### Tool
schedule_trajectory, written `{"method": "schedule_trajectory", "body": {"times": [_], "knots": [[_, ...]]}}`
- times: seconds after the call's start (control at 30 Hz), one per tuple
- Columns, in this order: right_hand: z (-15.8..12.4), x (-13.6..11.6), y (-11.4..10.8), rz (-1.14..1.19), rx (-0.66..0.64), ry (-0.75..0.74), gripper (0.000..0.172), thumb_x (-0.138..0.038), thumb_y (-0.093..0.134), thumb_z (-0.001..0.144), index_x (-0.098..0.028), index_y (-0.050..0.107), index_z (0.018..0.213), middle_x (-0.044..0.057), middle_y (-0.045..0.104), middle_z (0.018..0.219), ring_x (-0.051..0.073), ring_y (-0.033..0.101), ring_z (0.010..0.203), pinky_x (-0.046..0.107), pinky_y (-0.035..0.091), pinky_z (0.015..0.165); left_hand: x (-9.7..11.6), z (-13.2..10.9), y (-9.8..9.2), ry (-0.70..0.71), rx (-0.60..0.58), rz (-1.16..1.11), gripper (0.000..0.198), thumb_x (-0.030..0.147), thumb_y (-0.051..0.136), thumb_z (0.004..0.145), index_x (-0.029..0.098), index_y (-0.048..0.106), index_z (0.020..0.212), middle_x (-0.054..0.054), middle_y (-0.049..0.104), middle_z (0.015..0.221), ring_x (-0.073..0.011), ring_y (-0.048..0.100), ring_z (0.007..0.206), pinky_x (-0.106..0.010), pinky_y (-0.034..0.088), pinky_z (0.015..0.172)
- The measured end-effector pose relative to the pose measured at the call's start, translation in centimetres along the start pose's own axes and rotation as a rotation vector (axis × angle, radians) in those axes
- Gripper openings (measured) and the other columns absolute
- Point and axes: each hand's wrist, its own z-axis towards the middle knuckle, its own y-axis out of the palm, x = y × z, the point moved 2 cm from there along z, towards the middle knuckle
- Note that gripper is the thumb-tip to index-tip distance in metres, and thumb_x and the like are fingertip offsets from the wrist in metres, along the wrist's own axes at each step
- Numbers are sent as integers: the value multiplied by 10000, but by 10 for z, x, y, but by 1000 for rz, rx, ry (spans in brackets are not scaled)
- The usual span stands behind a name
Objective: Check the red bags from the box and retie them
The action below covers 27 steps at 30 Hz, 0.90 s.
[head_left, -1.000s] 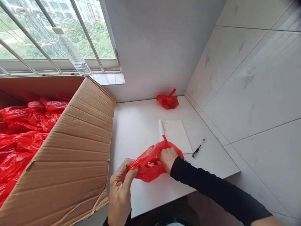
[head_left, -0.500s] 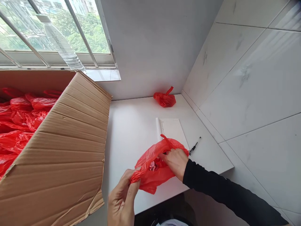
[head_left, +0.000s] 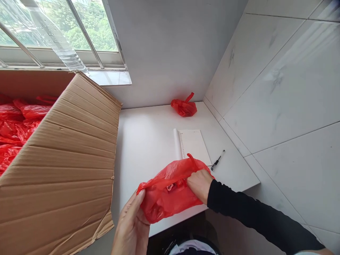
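so i'm standing here watching someone go at a red bag (head_left: 172, 207) with both hands. the left hand (head_left: 132, 221) has its left edge pinched between thumb and fingers, so it's definitely gripping that side. the right hand (head_left: 201, 186) is curled at the other end of the mouth, fingertips tucked down out of sight, so i honestly can't tell if it's clutching the plastic, something inside, or nothing at all. that arm's in a black sleeve (head_left: 247, 212) btw.

the bag is stretched wide between the two hands, over the near edge of the table (head_left: 143, 134). can't tell if its underside touches the top. down in the opening you can see a packet (head_left: 171, 187) with pinkish print and dark lettering, too small for me to read.

just behind the bag there's a notebook (head_left: 195, 143) lying flat, its near edge partly covered by the red plastic from where i'm looking. a pen (head_left: 217, 160) lies at a slant just to the right of it. at the back, near the wall (head_left: 164, 53), sits a second bag (head_left: 184, 107), bunched up, one handle sticking up.

off to the left is a big cardboard box (head_left: 69, 159) with a heap of red bags (head_left: 16, 131) in it, and beyond that a water bottle (head_left: 60, 40) by the barred window (head_left: 90, 21).
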Motion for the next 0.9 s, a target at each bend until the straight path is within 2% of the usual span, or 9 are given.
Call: {"method": "schedule_trajectory", "body": {"times": [0.2, 0.33, 0.43, 0.5, 0.63, 0.77, 0.9], "knots": [[-3, 7, -4, -39, -58, 56, 255, -46, 586, 789, -143, 708, 991, 111, 725, 756, 229, 679, 657, 356, 499, 613, 0, 8, 16, 122, -45, 18, 473, 454, 783, 752, 207, 747, 1154, -81, 707, 1212, -304, 644, 1148, -345, 581, 912], [-8, 0, -5, -66, -2, -28, 503, -68, 546, 819, -194, 573, 1305, 76, 716, 737, 246, 690, 636, 331, 471, 554, -4, 11, 20, 136, -106, 28, 490, 461, 740, 800, 213, 714, 1222, -85, 676, 1283, -324, 565, 1265, -388, 525, 1015], [-9, -4, -4, -61, -21, -116, 479, -78, 512, 836, -225, 570, 1288, 70, 720, 768, 251, 698, 639, 316, 447, 536, -7, 12, 18, 106, -73, 15, 530, 482, 730, 803, 227, 688, 1266, -74, 656, 1323, -324, 516, 1321, -393, 493, 1059], [-7, -3, -4, -45, -4, -118, 469, -86, 488, 850, -209, 556, 1297, 90, 732, 829, 254, 703, 666, 315, 438, 544, -8, 11, 15, 76, -41, 10, 544, 491, 731, 799, 235, 682, 1276, -63, 652, 1332, -317, 509, 1330, -383, 483, 1073], [2, 1, -3, -9, 1, -78, 608, -141, 505, 860, -154, 379, 1455, 106, 736, 816, 274, 706, 700, 325, 432, 577, -8, 10, 13, 52, -26, 0, 571, 483, 736, 796, 232, 663, 1304, -66, 650, 1340, -310, 519, 1322, -371, 495, 1063], [8, -5, -10, 16, 53, -98, 671, -140, 469, 869, -243, 290, 1507, 62, 729, 772, 273, 704, 677, 323, 411, 571, -10, 9, 14, 35, -31, -20, 578, 474, 737, 801, 241, 644, 1322, -66, 634, 1366, -300, 497, 1345, -366, 508, 1047], [5, -12, -18, 37, 28, -162, 560, -207, 469, 907, -300, 384, 1453, 59, 734, 803, 267, 710, 708, 309, 381, 558, -10, 10, 16, 57, -12, -17, 546, 478, 731, 807, 245, 663, 1296, -59, 657, 1330, -292, 535, 1311, -365, 505, 1047]]}}
